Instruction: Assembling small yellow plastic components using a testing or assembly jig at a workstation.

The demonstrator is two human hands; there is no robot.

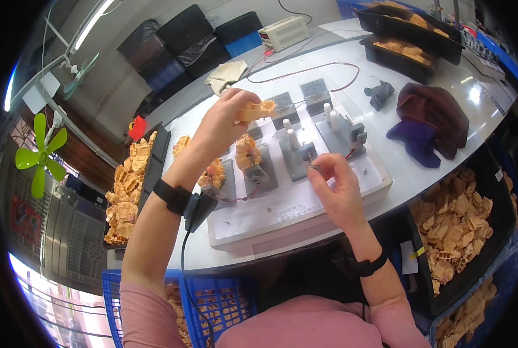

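Note:
My left hand [235, 113] grips a tan moulded plastic part [257, 111], held up above the back of a white test board [241, 223]. Pinched at the front of a grey fixture block [294, 160] with white pegs [292, 138], my right hand [337, 188] has its fingertips closed; whatever lies between them is too small to make out. That fixture carries no tan part. Left of it, two tan parts [248, 152] [213, 173] sit on neighbouring grey fixtures. Another grey fixture with white pegs [334, 120] stands at the right, beside small panel meters [314, 95].
A black tray of tan parts [129, 191] stands at the left, and a black bin of them [453, 226] at the right. Dark cloths [433, 119] lie on the table. A power supply [285, 33] stands behind. A blue basket [221, 304] is below the table edge.

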